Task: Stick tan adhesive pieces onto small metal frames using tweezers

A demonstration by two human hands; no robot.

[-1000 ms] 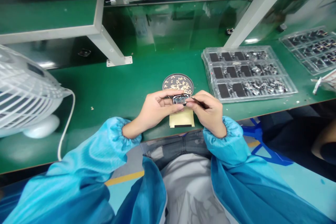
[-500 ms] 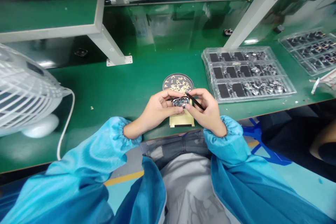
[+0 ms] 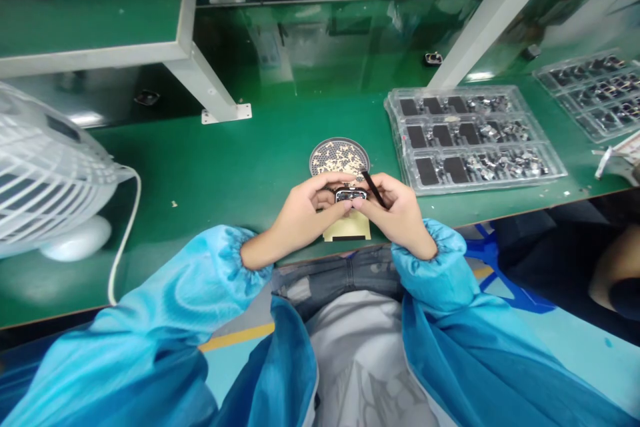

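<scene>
My left hand [image 3: 305,210] is closed on a small rectangular device frame [image 3: 350,195], pinched between thumb and fingers just above the bench's front edge. My right hand [image 3: 397,208] touches the same frame's right end and grips dark tweezers [image 3: 373,187], whose tip points up and to the left. Under both hands lies a yellow card [image 3: 347,227]. Just beyond the hands sits a round perforated dish [image 3: 339,157] of small gold parts. Both arms wear blue sleeves.
A clear blister tray [image 3: 475,140] of dark parts lies to the right, with a second tray [image 3: 593,93] at the far right. A white desk fan [image 3: 45,173] with its cord stands at the left. White shelf legs [image 3: 207,90] rise behind. Another person's arm [image 3: 613,277] shows at the right edge.
The tweezers have swung from lying low across my right hand to pointing upward. The frame has tilted so that its edge faces the camera. Both hands stayed in place.
</scene>
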